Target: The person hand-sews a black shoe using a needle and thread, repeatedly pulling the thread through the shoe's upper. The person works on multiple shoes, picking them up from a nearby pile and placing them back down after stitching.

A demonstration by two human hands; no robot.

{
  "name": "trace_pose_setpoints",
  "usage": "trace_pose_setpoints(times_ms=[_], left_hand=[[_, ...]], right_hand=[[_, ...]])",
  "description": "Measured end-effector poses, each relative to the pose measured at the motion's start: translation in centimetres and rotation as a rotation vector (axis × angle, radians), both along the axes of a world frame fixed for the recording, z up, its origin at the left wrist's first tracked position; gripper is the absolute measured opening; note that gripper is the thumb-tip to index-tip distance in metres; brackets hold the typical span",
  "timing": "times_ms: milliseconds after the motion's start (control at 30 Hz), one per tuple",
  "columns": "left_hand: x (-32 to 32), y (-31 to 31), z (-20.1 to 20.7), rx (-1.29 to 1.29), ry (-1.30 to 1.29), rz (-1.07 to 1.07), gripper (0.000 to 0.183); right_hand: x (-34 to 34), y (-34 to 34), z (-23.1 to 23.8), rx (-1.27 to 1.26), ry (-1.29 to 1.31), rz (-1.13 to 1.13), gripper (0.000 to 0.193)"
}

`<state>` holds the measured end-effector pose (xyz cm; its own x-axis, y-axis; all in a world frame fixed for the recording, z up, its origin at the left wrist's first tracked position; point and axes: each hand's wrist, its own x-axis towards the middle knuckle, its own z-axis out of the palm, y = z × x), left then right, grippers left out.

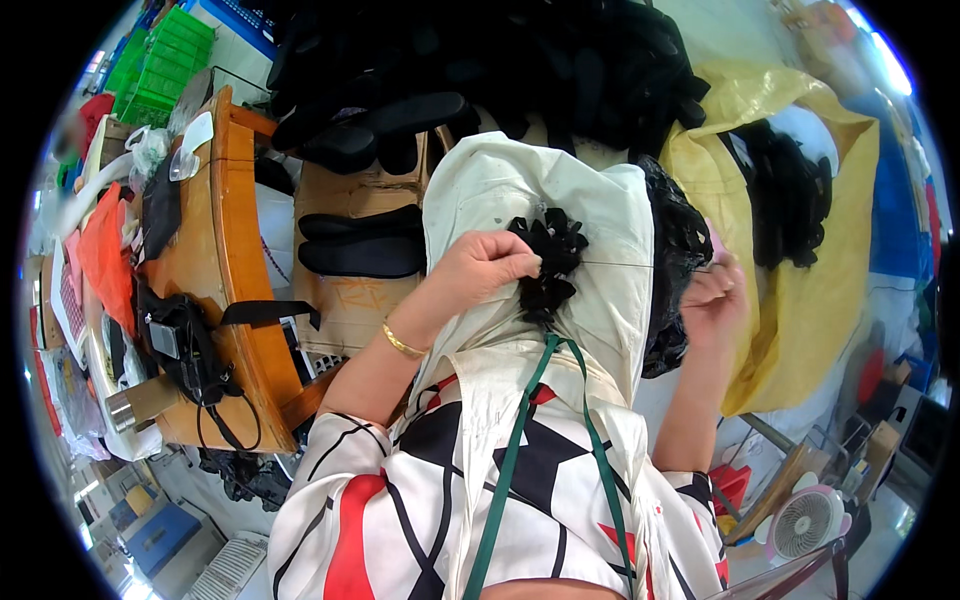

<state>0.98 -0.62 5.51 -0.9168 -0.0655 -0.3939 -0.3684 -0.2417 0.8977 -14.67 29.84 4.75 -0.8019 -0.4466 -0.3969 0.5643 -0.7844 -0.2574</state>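
A cluster of small black fabric pieces (548, 262), like bows or petals, lies on the cream cloth (610, 230) over my lap. My left hand (480, 268) is closed in a pinch at its left edge, with the fingertips against one piece. A gold bracelet (403, 342) circles that wrist. Out to the right, my right hand (714, 295) is raised beside a black plastic bag (672, 260). Its fingers are drawn together and slightly blurred; what they grip is too small to make out. A thin dark thread (610, 266) stretches from the cluster toward it.
Black soles (362, 242) rest on cardboard at the left, below a large black pile (480, 60). A yellow sack (800, 330) with black pieces stands right. Left is a wooden stool (235, 260) carrying a black bag (180, 340); a fan (808, 522) sits lower right.
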Motion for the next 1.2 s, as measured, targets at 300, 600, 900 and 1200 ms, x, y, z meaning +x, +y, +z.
trace_pose_setpoints(times_ms=[300, 600, 900, 1200], left_hand=[[-1.4, -0.5, -4.0, -0.501, 0.107, 0.081, 0.02], [-4.8, -1.8, -2.6, -0.669, 0.258, 0.102, 0.016], [-6.6, 3.0, -2.5, -1.154, 0.238, -0.134, 0.027], [-5.8, 1.7, -4.6, -0.102, 0.08, 0.111, 0.012]], right_hand=[[-0.8, 15.5, -7.4, 0.527, 0.027, -0.62, 0.024], [2.6, 5.6, -9.8, 0.664, 0.292, -0.201, 0.024], [3.2, -1.6, -7.4, 0.834, 0.417, 0.065, 0.013], [5.3, -4.4, -6.1, 0.871, 0.601, 0.263, 0.015]])
